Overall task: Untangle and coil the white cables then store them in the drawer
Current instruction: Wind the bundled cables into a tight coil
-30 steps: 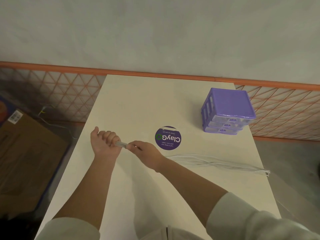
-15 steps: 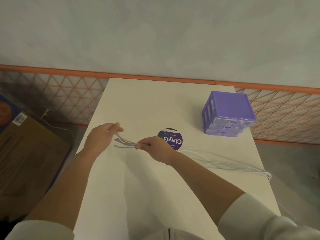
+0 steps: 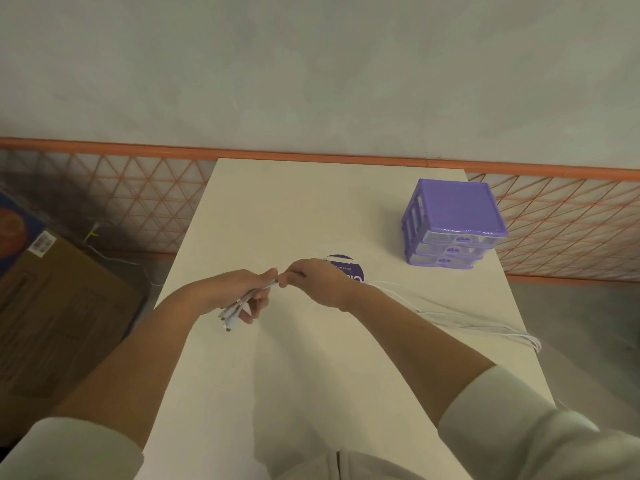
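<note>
- Over the middle of the table [image 3: 311,209], the left hand [image 3: 239,289] and right hand [image 3: 318,282] meet, both pinching the white cables [image 3: 460,317].
- The left fingers [image 3: 254,308] curl round the plug ends, maybe to keep them in one bunch for coiling.
- The rest trails right along the table to its edge.
- The purple drawer box [image 3: 453,223] waits shut, well apart.
- Half a second ago the left hand was letting go; now it grips again.
</note>
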A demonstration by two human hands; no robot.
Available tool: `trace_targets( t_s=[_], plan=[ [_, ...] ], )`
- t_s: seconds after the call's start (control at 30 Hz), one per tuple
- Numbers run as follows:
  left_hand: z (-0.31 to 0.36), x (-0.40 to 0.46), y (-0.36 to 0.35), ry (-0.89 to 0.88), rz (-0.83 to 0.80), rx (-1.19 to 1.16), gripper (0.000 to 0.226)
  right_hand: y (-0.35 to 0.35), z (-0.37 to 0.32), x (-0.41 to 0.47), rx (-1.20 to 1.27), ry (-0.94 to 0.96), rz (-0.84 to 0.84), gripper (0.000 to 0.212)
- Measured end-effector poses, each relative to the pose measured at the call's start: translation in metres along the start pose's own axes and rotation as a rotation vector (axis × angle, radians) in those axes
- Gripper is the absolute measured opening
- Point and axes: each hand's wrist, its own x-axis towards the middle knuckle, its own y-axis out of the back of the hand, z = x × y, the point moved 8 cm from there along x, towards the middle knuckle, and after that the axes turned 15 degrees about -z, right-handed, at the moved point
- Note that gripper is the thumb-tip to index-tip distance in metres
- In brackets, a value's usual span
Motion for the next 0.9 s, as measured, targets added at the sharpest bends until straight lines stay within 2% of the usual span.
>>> trace_targets(
  t_s=[0.1, 0.17, 0.23, 0.3, 0.43, 0.5, 0.6, 0.67, 0.8, 0.9],
  plan=[
    [0.003, -0.005, -0.001, -0.148, -0.068, -0.168, 0.058, 0.002, -0.002, -0.001, 0.038, 0.033, 0.025, 0.036],
    [0.001, -0.008, 0.006, -0.206, -0.054, -0.287, 0.059, 0.006, 0.006, -0.007, 0.080, 0.003, 0.091, 0.047],
    [-0.005, -0.010, 0.016, -0.225, -0.006, -0.406, 0.062, 0.009, 0.026, -0.015, 0.098, -0.095, 0.154, 0.057],
    [-0.012, -0.007, 0.017, -0.226, -0.002, -0.478, 0.055, 0.008, 0.041, -0.023, 0.065, -0.172, 0.179, 0.059],
    [-0.018, 0.006, 0.011, -0.288, 0.005, -0.684, 0.038, 0.008, 0.062, -0.025, -0.318, -0.285, 0.142, 0.051],
    [-0.024, 0.007, 0.013, -0.318, 0.035, -0.799, 0.035, 0.010, 0.086, -0.036, -0.322, -0.390, 0.131, 0.050],
    [-0.036, 0.009, 0.014, -0.332, 0.061, -0.905, 0.035, 0.015, 0.123, -0.061, -0.225, -0.536, 0.174, 0.070],
    [-0.038, 0.012, 0.010, -0.357, 0.066, -0.943, 0.036, 0.012, 0.132, -0.066, -0.176, -0.520, 0.212, 0.068],
    [-0.032, 0.017, 0.004, -0.430, 0.062, -1.046, 0.036, 0.014, 0.122, -0.066, -0.222, -0.315, 0.298, 0.051],
    [-0.030, 0.012, 0.008, -0.397, 0.067, -0.930, 0.038, 0.019, 0.118, -0.069, -0.368, -0.252, 0.273, 0.041]
  ],
)
